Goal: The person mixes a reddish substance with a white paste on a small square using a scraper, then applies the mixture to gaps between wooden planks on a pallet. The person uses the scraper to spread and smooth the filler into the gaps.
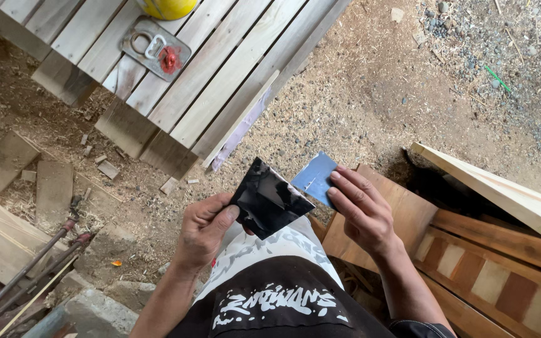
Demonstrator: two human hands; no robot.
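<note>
My left hand (205,228) pinches a glossy black square sheet (269,199) by its lower left corner, thumb on top. My right hand (361,209) holds a smaller blue sheet (315,178) by its lower right edge, fingers laid along it. The two sheets touch or overlap at the middle, the black one in front. Both are held above my lap over sawdust-covered ground.
A slatted wooden pallet (220,69) lies ahead, bearing a grey metal tool with a red part (156,49) and a yellow round object (165,7). Wooden boards and a slatted frame (502,250) are at right. Long-handled tools (29,269) and wood scraps lie at left.
</note>
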